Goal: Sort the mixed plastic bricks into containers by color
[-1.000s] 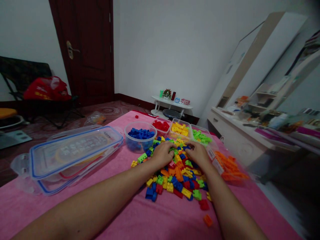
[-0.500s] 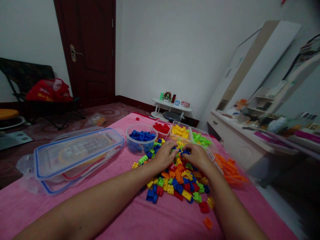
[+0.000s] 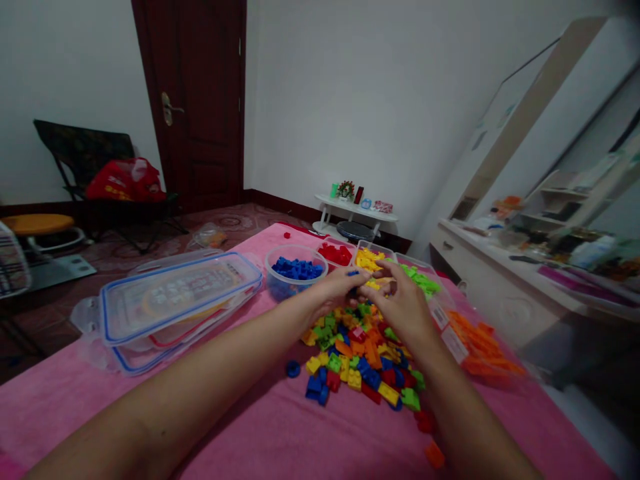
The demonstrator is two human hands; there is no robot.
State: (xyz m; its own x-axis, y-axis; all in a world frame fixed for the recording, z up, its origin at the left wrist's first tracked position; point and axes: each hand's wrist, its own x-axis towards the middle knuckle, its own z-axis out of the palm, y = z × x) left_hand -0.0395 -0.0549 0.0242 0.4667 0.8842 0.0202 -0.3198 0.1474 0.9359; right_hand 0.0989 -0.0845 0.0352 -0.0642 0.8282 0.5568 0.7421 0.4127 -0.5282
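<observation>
A heap of mixed plastic bricks (image 3: pixel 363 360) in red, blue, yellow, green and orange lies on a pink cloth (image 3: pixel 260 427). My left hand (image 3: pixel 336 288) is raised above the heap, its fingertips pinched on a small blue brick (image 3: pixel 353 273). My right hand (image 3: pixel 403 300) is lifted beside it, fingers curled and nearly touching the left fingertips; what it holds is not visible. Behind the hands stand a round bowl of blue bricks (image 3: pixel 296 270), and clear tubs of red bricks (image 3: pixel 336 253), yellow bricks (image 3: pixel 369 259) and green bricks (image 3: pixel 423 280). A tub of orange bricks (image 3: pixel 483 347) sits at the right.
Stacked clear box lids (image 3: pixel 175 303) with blue and red seals lie on the left of the cloth. A single blue piece (image 3: pixel 293 368) lies apart from the heap. A dresser (image 3: pixel 505 280) stands right, a small white shelf (image 3: pixel 356 215) by the wall, a folding chair (image 3: pixel 107 180) near the door.
Both hands have lifted off the heap and moved toward the tubs, the left one now pinching a blue brick. The camera view has shifted rightward.
</observation>
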